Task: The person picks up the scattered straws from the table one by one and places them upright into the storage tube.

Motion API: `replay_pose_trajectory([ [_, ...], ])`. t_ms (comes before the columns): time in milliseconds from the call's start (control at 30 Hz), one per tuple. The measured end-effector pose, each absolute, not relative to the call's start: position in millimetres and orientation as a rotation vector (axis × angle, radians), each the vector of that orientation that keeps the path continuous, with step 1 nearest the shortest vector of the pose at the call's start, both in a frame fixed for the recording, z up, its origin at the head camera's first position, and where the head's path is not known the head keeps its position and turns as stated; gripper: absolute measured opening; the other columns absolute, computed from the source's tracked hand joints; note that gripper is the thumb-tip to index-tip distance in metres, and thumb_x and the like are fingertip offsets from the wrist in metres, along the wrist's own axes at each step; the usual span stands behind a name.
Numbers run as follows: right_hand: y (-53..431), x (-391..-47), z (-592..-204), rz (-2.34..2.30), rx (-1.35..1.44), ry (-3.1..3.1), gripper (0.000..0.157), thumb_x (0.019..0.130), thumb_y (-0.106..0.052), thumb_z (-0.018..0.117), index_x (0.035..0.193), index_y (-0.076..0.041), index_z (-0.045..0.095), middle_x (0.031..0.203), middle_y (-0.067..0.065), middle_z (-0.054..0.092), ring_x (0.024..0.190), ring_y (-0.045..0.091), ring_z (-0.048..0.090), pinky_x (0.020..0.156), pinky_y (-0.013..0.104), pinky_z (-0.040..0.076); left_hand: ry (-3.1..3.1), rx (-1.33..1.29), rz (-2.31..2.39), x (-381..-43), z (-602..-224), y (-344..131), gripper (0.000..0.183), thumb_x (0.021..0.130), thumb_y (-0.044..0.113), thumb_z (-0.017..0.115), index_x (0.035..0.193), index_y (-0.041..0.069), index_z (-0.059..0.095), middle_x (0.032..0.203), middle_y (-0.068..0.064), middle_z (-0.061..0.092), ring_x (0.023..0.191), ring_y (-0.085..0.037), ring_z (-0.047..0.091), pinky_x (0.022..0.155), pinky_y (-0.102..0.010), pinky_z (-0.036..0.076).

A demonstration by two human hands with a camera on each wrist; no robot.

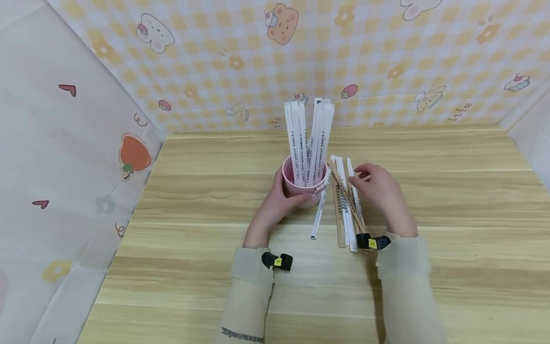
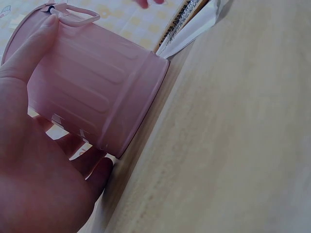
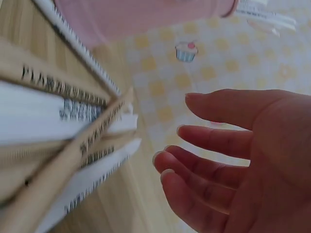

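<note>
A small pink bucket [image 1: 307, 199] stands upright near the back of the table, with several white paper-wrapped straws [image 1: 319, 143] standing in it. My left hand [image 1: 275, 204] grips its side; in the left wrist view the thumb lies near the rim by the handle and the fingers curve round the wall [image 2: 87, 82]. To the bucket's right, white and brown wrapped straws [image 1: 343, 210] lie in a loose pile, a brown straw [image 3: 73, 165] slanting across the top. Over the pile's right edge is my right hand [image 1: 381, 193], its fingers loosely bent and apart, holding nothing.
One white wrapped straw [image 1: 320, 210] lies at a slant between bucket and pile. A checked, cartoon-printed cloth [image 1: 240, 62] rises behind the wooden table [image 1: 202, 191], and a white printed sheet [image 1: 86, 143] borders its left side.
</note>
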State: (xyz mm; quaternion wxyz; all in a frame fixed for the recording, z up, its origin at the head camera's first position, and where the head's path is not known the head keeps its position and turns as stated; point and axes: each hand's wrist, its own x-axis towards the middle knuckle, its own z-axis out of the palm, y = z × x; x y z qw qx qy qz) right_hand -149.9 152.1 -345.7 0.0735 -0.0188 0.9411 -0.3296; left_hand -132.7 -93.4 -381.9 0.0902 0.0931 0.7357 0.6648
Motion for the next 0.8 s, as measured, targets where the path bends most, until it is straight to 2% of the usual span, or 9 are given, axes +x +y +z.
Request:
replay_pose_trajectory([
  [300,163.0,-147.5,-354.9,-0.888,0.071,2.715,0.050,0.089,-0.041,0.049,0.118,-0.001,0.050,0.106,0.018,0.056,0.090,0.030,0.051,0.072,0.041,0.043,2.210,0.273,1.927,-127.7,-368.9,-91.9,0.097,0.071,0.019,0.075,0.141,0.033,0.009,0.140,0.010,0.027,0.127,-0.011,0.026,0.104,-0.036,0.020],
  [567,164.3,-150.8,-365.3,-0.864,0.059,2.654,0.040,0.087,-0.037,0.054,0.104,-0.001,0.058,0.092,0.012,0.059,0.080,0.025,0.051,0.063,0.033,0.042,2.203,0.280,1.932,-127.7,-369.4,-91.5,0.097,0.071,0.020,0.076,0.141,0.033,0.010,0.140,0.009,0.026,0.127,-0.011,0.026,0.104,-0.036,0.020],
  [800,162.4,-151.0,-369.2,-0.853,0.110,2.630,0.032,0.085,-0.035,0.057,0.092,-0.004,0.061,0.084,0.010,0.058,0.073,0.023,0.050,0.059,0.031,0.040,2.214,0.261,1.930,-127.6,-368.2,-91.5,0.097,0.071,0.021,0.076,0.141,0.035,0.011,0.140,0.010,0.027,0.127,-0.012,0.025,0.104,-0.037,0.019],
])
